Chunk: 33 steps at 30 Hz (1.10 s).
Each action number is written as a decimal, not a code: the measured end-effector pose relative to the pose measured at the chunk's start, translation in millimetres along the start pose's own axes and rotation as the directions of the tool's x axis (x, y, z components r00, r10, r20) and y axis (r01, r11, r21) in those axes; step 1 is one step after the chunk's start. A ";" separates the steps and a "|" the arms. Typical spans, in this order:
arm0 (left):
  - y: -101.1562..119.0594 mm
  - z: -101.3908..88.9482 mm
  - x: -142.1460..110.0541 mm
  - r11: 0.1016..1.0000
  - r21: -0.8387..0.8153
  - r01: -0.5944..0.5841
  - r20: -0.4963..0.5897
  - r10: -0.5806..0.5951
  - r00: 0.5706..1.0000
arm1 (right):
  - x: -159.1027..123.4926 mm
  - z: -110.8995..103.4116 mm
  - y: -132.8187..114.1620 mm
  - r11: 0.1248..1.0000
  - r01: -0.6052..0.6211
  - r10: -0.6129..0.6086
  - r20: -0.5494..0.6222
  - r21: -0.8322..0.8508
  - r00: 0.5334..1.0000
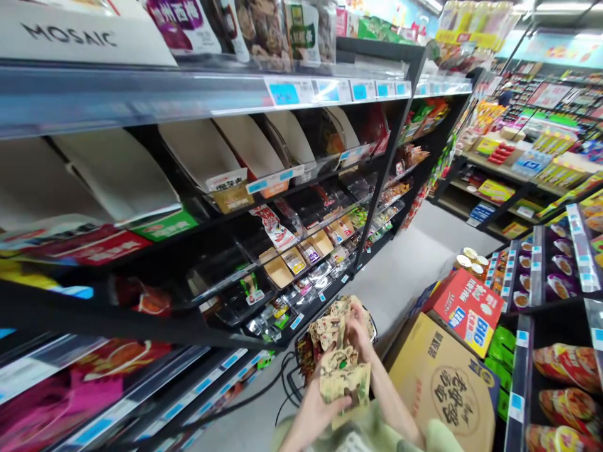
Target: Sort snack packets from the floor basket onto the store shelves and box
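At the bottom centre, my left hand (313,402) is closed round several beige patterned snack packets (346,380), with its thumb over their front. Just beyond it, my right hand (360,333) has its fingers bent onto another beige packet (346,307) above a dark shopping basket (375,331). More beige packets (323,331) lie at the top of that basket, with reddish-brown packs (305,358) at its left side. My right fingertips are partly hidden among the packets.
On the left rises a black shelf rack with white display boxes (113,166) and small trays (276,269). Right of the basket stand a big brown carton (438,383) and a red box (466,307). A black cable (254,397) crosses the floor. Noodle packs (565,367) fill the right shelves.
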<state>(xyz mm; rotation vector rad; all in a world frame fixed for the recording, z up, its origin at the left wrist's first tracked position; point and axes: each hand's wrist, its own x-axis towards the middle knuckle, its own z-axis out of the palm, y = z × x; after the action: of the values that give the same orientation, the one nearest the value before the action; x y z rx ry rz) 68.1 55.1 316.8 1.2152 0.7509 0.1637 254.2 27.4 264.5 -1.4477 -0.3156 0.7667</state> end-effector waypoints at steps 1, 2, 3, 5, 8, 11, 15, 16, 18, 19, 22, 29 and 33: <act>0.6 1.0 1.9 1.000 -0.012 0.015 0.006 -0.015 1.000 | -3.5 2.0 2.4 1.000 -0.022 0.022 0.040 -0.008 0.999; 0.3 0.9 3.5 0.999 -0.030 0.028 0.009 -0.027 1.000 | -6.5 2.9 3.1 0.999 -0.052 0.052 0.059 0.010 0.997; -0.6 -0.1 4.7 0.998 -0.055 0.031 -0.002 -0.032 0.999 | -9.0 2.7 2.3 0.997 -0.075 0.072 0.054 0.037 0.996; -3.0 -4.3 6.1 0.992 -0.124 0.027 -0.068 -0.035 0.997 | -13.5 -1.2 -2.9 0.996 -0.060 0.062 -0.030 0.066 0.998; -3.6 -11.8 7.6 0.973 -0.230 0.015 -0.222 -0.068 0.973 | -20.1 -13.4 -14.1 0.993 -0.035 0.050 -0.132 0.111 0.990; -1.0 -17.8 12.5 0.963 -0.268 -0.003 -0.327 -0.088 0.941 | -25.6 -25.2 -21.9 0.996 -0.007 0.014 -0.079 0.085 0.997; -0.7 -24.3 25.2 0.993 -0.109 -0.039 -0.411 -0.009 0.912 | -30.9 -28.3 -22.9 0.999 0.045 -0.042 0.147 -0.020 0.988; -1.6 -25.5 28.1 0.997 -0.062 -0.038 -0.423 0.008 0.906 | -32.3 -27.0 -22.1 0.996 0.063 -0.052 0.181 -0.056 0.982; -4.8 -27.4 32.1 0.999 0.019 -0.028 -0.429 0.034 0.902 | -35.8 -23.7 -19.8 0.987 0.101 -0.074 0.203 -0.127 0.976; -7.3 -28.4 32.9 0.998 0.053 -0.022 -0.431 0.043 0.901 | -38.0 -22.0 -18.4 0.981 0.114 -0.079 0.212 -0.155 0.974; -19.2 -33.1 29.0 0.992 0.121 -0.031 -0.427 0.080 0.901 | -47.5 -17.5 -13.0 0.970 0.116 -0.061 0.246 -0.214 0.967; -63.2 -62.6 -16.6 0.994 0.104 0.037 -0.410 0.009 0.912 | -86.6 2.7 11.8 0.962 0.056 0.031 0.309 -0.268 0.951; -78.4 -85.9 -47.6 0.991 0.070 0.117 -0.349 -0.086 0.933 | -107.7 25.4 22.9 0.953 -0.007 0.114 0.338 -0.303 0.934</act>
<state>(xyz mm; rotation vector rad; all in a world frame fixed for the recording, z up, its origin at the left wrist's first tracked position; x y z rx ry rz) -40.5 70.1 255.3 1.2444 1.1366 0.2649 153.5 -23.1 272.7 -1.6037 -0.6890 1.0677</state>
